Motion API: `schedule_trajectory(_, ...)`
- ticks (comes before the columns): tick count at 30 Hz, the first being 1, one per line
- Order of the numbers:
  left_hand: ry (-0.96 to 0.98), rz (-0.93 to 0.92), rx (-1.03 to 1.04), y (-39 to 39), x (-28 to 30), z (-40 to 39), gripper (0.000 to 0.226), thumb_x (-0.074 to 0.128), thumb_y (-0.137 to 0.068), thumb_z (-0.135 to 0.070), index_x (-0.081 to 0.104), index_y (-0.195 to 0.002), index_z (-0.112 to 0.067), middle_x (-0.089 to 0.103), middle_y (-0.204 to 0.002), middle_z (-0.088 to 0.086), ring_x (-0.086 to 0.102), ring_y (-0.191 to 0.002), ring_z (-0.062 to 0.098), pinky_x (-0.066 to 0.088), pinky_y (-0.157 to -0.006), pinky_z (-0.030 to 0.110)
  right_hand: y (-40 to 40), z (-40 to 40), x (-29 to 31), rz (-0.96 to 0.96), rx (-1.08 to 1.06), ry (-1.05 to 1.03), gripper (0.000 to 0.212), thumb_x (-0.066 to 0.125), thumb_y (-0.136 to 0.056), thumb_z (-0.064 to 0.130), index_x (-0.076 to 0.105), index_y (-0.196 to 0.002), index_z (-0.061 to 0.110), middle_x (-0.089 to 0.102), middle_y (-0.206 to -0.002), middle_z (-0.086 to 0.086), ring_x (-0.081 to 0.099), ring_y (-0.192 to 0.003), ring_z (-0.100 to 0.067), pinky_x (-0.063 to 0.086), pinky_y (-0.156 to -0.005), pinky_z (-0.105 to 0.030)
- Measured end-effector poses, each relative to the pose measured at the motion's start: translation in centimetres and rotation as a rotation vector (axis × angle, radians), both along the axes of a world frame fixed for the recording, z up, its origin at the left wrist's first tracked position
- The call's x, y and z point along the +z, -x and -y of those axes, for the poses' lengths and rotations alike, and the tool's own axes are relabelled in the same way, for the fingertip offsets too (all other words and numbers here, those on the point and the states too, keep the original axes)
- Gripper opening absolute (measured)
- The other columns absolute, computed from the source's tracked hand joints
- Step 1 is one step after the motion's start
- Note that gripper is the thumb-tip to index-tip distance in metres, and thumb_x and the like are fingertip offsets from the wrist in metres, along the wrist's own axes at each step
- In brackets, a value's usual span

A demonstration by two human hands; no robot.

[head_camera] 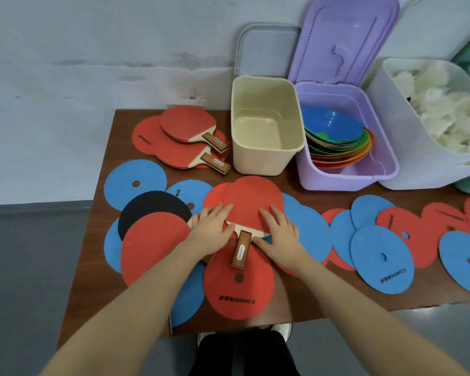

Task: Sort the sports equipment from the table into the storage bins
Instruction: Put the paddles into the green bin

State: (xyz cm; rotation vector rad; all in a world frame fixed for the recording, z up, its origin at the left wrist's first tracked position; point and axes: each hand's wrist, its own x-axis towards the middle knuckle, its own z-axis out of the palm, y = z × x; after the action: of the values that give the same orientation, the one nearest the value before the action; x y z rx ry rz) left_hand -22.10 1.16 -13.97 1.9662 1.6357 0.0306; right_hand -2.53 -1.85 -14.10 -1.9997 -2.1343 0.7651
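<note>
Now I see both hands, left hand [210, 226] and right hand [278, 232], flat and unclenched on a red paddle [253, 204] atop the brown table [304, 185] by a pale wall [92, 50]

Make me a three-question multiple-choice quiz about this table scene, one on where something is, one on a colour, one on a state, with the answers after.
1. Where do the stacked coloured cones sit?
A. In the purple bin
B. In the beige bin
C. On the floor

2. What colour is the face of the paddle under the hands?
A. Blue
B. Red
C. Green

3. What is the state of the beige bin?
A. Full of paddles
B. Lidded
C. Open and empty

Answers:
1. A, the cones lie inside the purple bin, right of the beige one.
2. B, the left hand and right hand rest flat on its red rubber.
3. C, its bare bottom shows and no lid covers it.
</note>
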Motion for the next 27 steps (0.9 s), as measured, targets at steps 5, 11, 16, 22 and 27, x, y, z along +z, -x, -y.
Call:
schedule_trajectory(5,-0.096,0.112,-0.043,-1.0,0.5,1.9,0.053,0.041,-0.095,-0.04,0.024,-0.145,-0.032,0.044,-0.141,-0.004,0.02,-0.134,0.019,0.012,-0.107,0.034,-1.1,0.2,0.3,-0.049,-0.112,-0.098,0.067,0.049,-0.079,0.059,0.039,-0.139,0.032,0.024,-0.152,-0.004,0.021,-0.139,-0.028,0.02,-0.106,-0.047)
schedule_trajectory(11,-0.188,0.012,-0.143,-1.7,-0.5,3.5,0.054,0.039,-0.095,-0.039,0.023,-0.146,-0.027,0.039,-0.144,-0.006,0.029,-0.131,0.022,0.015,-0.107,0.039,-3.1,1.7,0.2,0.17,-0.016,0.016,0.087,0.038,-0.068,0.079,0.024,-0.144,0.039,0.008,-0.156,-0.004,0.01,-0.141,-0.035,0.011,-0.109,-0.053)
schedule_trajectory(16,-0.188,-0.004,-0.141,-1.4,-0.2,3.8,0.055,0.039,-0.096,-0.035,0.02,-0.147,-0.024,0.036,-0.146,-0.006,0.026,-0.134,0.022,0.013,-0.108,0.038,-0.7,1.6,-0.2,0.201,-0.124,0.137,0.105,0.052,-0.062,0.083,0.002,-0.146,0.043,-0.009,-0.156,-0.003,-0.003,-0.139,-0.044,0.008,-0.11,-0.058)
schedule_trajectory(22,-0.209,-0.074,-0.063,0.3,-0.1,4.6,0.054,0.039,-0.096,-0.034,0.022,-0.146,-0.025,0.03,-0.15,-0.004,0.022,-0.136,0.021,0.013,-0.108,0.038,0.3,0.9,-0.2,0.243,-0.153,0.03,0.093,0.052,-0.069,0.076,0.015,-0.146,0.039,0.005,-0.156,-0.002,0.012,-0.133,-0.051,0.015,-0.107,-0.054)
schedule_trajectory(27,-0.317,-0.12,0.053,2.0,0.6,6.2,0.054,0.04,-0.089,-0.043,0.044,-0.137,-0.017,0.041,-0.143,0.01,0.033,-0.131,0.038,0.027,-0.102,0.049,0.5,2.1,0.3,0.226,-0.135,-0.095,0.082,0.056,-0.067,0.075,0.037,-0.138,0.039,0.023,-0.153,0.0,0.02,-0.13,-0.048,0.021,-0.103,-0.053)
